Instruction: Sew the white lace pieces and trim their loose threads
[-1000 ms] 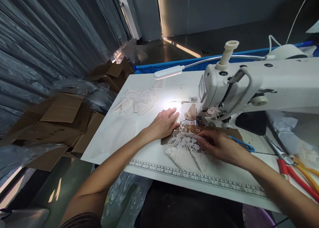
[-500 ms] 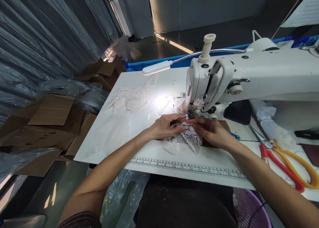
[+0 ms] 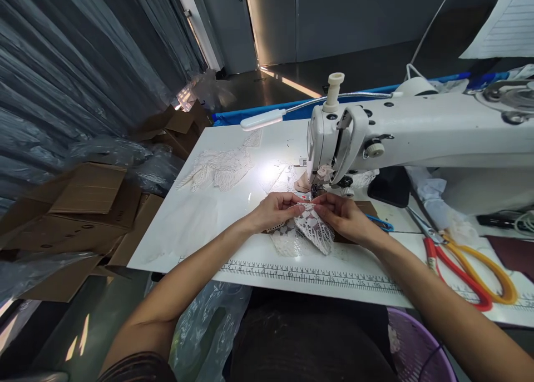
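My left hand [image 3: 276, 209] and my right hand [image 3: 344, 217] meet in front of the needle of the white sewing machine [image 3: 417, 134]. Both pinch the top edge of a piece of white lace [image 3: 316, 232], which hangs down from my fingers onto the white table [image 3: 200, 226]. Under the lace lies a brown card piece [image 3: 367, 208]. More white lace [image 3: 221, 168] lies spread at the table's far left, lit by the machine's lamp [image 3: 262, 119].
Red-handled scissors [image 3: 453, 271] and yellow-handled scissors [image 3: 492, 271] lie at the right. Blue snips [image 3: 379, 222] sit beside my right hand. A printed ruler [image 3: 308, 275] runs along the table's front edge. Flattened cardboard boxes [image 3: 83, 204] are stacked on the left. A purple basket [image 3: 421, 348] stands below.
My left hand lifted off the table and joined the right. Both took up the lace by its top edge and raised it off the brown card. My view shifted right.
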The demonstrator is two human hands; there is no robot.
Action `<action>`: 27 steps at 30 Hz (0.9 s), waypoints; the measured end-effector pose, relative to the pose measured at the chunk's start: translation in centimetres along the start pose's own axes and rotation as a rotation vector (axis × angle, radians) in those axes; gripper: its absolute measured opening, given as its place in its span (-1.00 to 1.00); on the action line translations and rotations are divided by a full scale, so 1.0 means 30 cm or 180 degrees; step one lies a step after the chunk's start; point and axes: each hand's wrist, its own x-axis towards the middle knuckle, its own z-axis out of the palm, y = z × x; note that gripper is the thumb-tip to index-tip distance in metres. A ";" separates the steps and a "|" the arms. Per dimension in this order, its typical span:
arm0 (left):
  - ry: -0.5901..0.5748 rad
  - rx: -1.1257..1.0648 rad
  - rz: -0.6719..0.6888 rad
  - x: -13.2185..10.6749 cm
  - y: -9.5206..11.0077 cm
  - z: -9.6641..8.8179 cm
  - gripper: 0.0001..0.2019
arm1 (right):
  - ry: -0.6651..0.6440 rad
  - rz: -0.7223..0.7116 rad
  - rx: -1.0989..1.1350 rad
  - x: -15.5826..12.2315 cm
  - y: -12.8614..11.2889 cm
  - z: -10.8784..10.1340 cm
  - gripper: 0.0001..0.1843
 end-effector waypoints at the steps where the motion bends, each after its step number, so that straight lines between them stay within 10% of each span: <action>1: 0.0015 -0.0046 -0.0007 -0.003 0.000 0.002 -0.70 | -0.0044 -0.0043 0.0015 -0.002 0.000 0.000 -0.69; 11: 0.0057 0.0853 -0.0015 -0.087 0.090 -0.054 -0.67 | -0.0715 0.0274 -0.0207 -0.040 -0.015 0.022 -0.67; 19: -0.0276 0.3569 0.0818 0.099 0.110 -0.052 -0.67 | -0.0839 0.1480 -0.0178 -0.117 -0.050 0.112 -0.52; 27: 0.0337 0.3560 0.1865 0.017 -0.027 0.041 -0.63 | -0.0333 0.0242 -0.1842 -0.085 -0.068 -0.092 -0.72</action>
